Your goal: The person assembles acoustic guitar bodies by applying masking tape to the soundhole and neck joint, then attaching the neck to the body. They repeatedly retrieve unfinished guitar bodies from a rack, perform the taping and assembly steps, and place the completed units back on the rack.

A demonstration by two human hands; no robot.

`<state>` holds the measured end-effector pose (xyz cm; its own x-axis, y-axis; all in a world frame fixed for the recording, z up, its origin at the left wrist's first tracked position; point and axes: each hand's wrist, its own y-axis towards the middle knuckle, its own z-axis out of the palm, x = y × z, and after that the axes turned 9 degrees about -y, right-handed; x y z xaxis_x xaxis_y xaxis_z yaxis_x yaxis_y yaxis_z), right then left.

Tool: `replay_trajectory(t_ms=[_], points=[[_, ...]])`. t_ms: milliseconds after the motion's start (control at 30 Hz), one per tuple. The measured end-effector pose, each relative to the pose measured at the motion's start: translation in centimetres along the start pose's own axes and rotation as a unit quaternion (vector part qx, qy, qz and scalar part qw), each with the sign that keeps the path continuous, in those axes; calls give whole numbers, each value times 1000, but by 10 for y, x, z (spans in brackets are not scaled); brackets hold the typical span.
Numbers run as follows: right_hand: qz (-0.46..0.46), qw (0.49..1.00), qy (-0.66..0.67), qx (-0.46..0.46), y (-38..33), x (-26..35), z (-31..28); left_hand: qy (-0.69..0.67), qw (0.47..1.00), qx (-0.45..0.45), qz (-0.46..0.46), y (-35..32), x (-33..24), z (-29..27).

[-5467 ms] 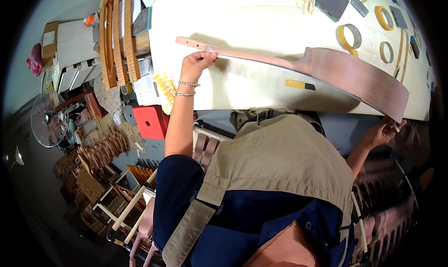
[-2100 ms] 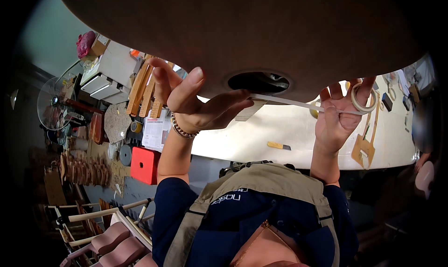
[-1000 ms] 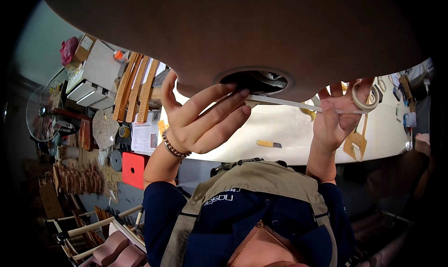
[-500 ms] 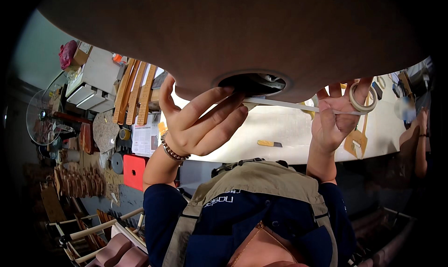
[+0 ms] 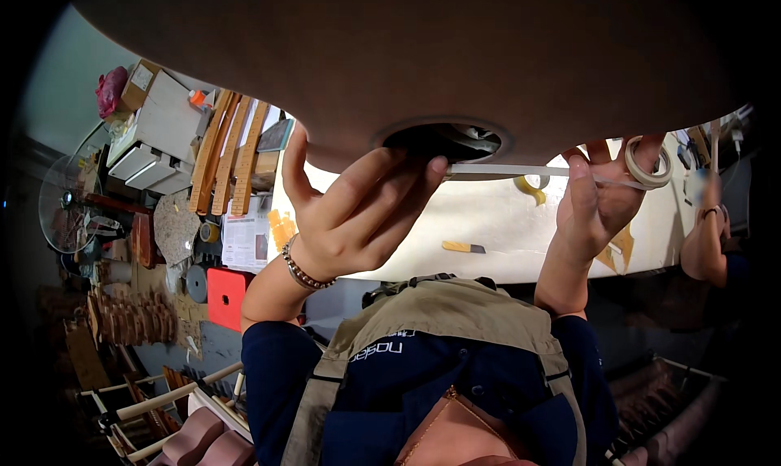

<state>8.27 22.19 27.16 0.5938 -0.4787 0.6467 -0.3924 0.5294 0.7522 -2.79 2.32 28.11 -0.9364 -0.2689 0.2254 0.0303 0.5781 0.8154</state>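
Note:
A guitar body (image 5: 268,67) with a round sound hole (image 5: 431,143) fills the upper view, its broad wooden face turned toward me. My left hand (image 5: 358,210) is at the hole, fingertips closed on one end of a narrow, pale tape strip (image 5: 512,170) near the rim. From there the strip runs taut to my right hand (image 5: 598,197). That hand has the roll of masking tape (image 5: 648,163) hooked on its fingers, while its thumb presses on the strip. Some of the right fingertips disappear behind the body's edge.
On the pale worktop (image 5: 407,262) lie a utility knife (image 5: 464,247) and a yellow tape roll (image 5: 530,191). Slotted fretboards (image 5: 244,165) lie at left, above a red stool (image 5: 229,297). Another person's arm (image 5: 708,238) shows at far right.
My right hand and the tape roll have shifted right and slightly up. The left fingertips have regrouped on the strip's end, and the strip sits more level. My view has turned slightly.

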Motion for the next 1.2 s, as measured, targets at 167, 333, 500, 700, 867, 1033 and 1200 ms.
replay_trajectory(t_ms=[167, 333, 500, 700, 867, 1033, 1200], points=[[-13, 1000, 14, 4, 0, -3, 0, -6, 1000, -7, 7, -1, 1, 0], [-20, 1000, 16, 11, 1, -3, 1, -6, 1000, -10, 13, -2, 2, -1], [-23, 999, 14, 19, 1, -1, 2, -1, 999, -23, 28, -3, 6, 2], [9, 999, 18, 25, -9, -10, 11, -11, 996, -72, -60, -5, -1, 11], [53, 985, 166, -1, -56, -32, 47, -7, 995, -31, -93, -9, 12, 4], [126, 969, 179, 116, -122, -97, 111, 2, 991, -72, -110, -13, 34, -1], [307, 905, 158, 248, -120, -100, 151, -14, 984, -51, -170, -28, 53, -23]])
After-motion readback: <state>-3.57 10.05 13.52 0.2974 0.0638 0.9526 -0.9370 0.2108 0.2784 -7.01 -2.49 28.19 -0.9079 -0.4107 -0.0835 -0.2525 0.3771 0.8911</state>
